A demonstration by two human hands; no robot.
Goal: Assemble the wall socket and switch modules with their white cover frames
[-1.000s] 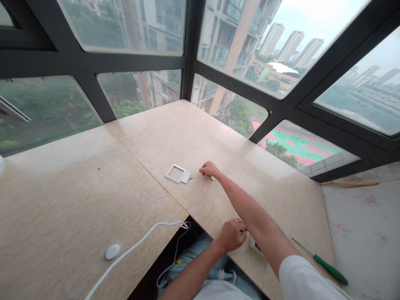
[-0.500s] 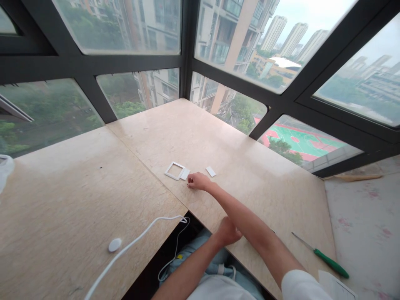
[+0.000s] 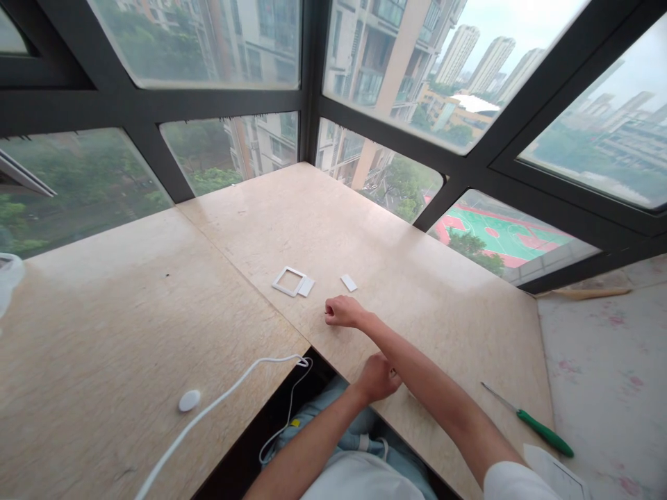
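Soft overcast daylight comes through the corner windows (image 3: 375,55), sky (image 3: 521,21) nearly washed out upper right, pale sheen on the stone-patterned countertop (image 3: 406,278), window frames (image 3: 310,104) dark, recess (image 3: 244,451) almost black, distant towers (image 3: 492,66) hazy, wide-angle stretch toward the edges, fine detail soft around the right hand (image 3: 344,311)

The curled right hand (image 3: 344,312) extends forward, beyond the curled left hand (image 3: 377,378).
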